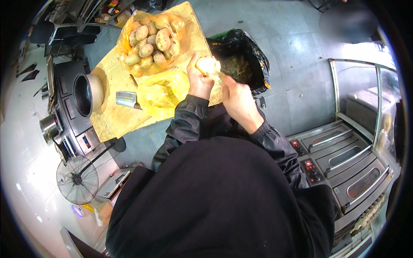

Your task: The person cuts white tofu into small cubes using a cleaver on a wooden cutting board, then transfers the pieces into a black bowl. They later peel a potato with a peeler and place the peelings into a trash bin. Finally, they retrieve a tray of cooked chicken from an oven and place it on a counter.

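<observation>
A pale, peeled-looking potato (206,66) rests in my left hand (200,84), held at the right edge of a wooden board table (193,38). My right hand (238,100) is closed round a small tool, probably a peeler, whose head is at the potato's lower right side; its handle is mostly hidden by my fingers. Unpeeled potatoes (163,39) fill an open orange plastic bag (121,48) on the table. Nearer to me lies a yellow plastic bag (164,93), partly over the handle of a cleaver (126,99). Below my hands, a bin lined with a black bag (258,61) holds scraps.
A large pot (96,93) lies at the table's left end. Far left are a steel pot (48,128) and a standing fan (77,179). To the right stands a steel deck oven (342,161) with lit red displays, beside a glass-sided cabinet (356,80).
</observation>
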### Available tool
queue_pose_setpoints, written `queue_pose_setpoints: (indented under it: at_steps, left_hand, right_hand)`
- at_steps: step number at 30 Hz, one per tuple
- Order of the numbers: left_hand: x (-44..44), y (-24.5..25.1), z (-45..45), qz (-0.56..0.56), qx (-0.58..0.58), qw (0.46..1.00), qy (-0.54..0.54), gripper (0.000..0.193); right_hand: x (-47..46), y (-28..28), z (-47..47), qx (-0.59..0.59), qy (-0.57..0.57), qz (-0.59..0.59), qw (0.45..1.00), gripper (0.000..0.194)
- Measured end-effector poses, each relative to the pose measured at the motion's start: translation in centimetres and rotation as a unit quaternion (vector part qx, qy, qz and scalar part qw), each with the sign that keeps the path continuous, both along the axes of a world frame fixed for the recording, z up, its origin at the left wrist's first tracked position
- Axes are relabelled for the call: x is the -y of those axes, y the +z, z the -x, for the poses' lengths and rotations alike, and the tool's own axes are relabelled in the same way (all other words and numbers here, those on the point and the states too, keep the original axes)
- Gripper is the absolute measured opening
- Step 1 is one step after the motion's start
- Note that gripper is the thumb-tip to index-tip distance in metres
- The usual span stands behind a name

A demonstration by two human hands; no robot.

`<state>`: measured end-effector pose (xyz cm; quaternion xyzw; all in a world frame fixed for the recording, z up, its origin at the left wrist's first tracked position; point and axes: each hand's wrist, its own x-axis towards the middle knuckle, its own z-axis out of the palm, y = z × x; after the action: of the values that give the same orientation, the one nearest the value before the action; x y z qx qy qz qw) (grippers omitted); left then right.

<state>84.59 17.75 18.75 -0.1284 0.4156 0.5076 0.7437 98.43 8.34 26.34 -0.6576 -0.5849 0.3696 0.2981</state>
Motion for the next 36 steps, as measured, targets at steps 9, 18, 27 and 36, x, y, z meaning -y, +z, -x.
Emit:
queue_pose_setpoints:
  at_steps: [9, 18, 27, 36]
  left_hand:
    - [-0.4, -0.7, -0.9, -0.038, -0.013, 0.999, 0.033, 0.016]
    - [0.0, -1.2, -1.5, -0.065, -0.062, 0.996, 0.009, 0.012]
    - [-0.3, -3.1, -2.2, -0.022, -0.071, 0.997, 0.037, 0.017]
    - [-0.4, -4.1, -2.4, -0.025, 0.069, 0.997, 0.031, 0.031]
  right_hand:
    - [0.3, 0.5, 0.5, 0.079, 0.068, 0.093, 0.99, 0.028]
    - [-1.3, -1.2, -0.3, 0.061, -0.017, 0.032, 0.997, 0.021]
    - [-1.3, -1.5, -3.0, -0.027, -0.057, 0.04, 0.997, 0.022]
    - [0.3, -2.4, -2.5, 0.02, 0.013, 0.103, 0.994, 0.026]
